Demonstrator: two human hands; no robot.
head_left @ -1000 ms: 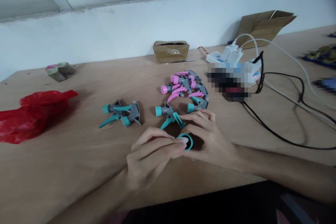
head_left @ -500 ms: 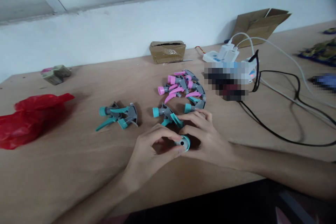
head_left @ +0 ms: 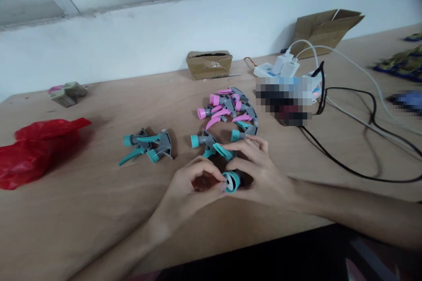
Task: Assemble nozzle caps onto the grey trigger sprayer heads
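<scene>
My right hand (head_left: pixel 268 180) is closed around a teal-and-grey trigger spray head (head_left: pixel 236 184), its round cap opening facing me. The hand covers most of its body. At that opening, the thumb and forefinger of my left hand (head_left: pixel 184 193) pinch the edge of a small white disc (head_left: pixel 230 181). The disc sits tilted inside the cap rim, with a dark gap beside it. Just beyond my fingers lies another teal spray head (head_left: pixel 207 139). Pink-and-grey spray heads (head_left: pixel 226 104) are heaped behind it. Teal spray heads (head_left: pixel 148 144) also lie to the left.
A red plastic bag (head_left: pixel 46 145) rests at the left of the wooden table (head_left: pixel 108 210). A small cardboard box (head_left: pixel 209 66) stands by the wall. On the right are a power strip (head_left: pixel 263 70) with white plugs, a black cable (head_left: pixel 349 175) and a larger open carton (head_left: pixel 318 35).
The white disc, which lay flat across the cap opening, is now tilted, showing a dark gap. My left fingertips have shifted onto its edge. My right hand stays nearly in place.
</scene>
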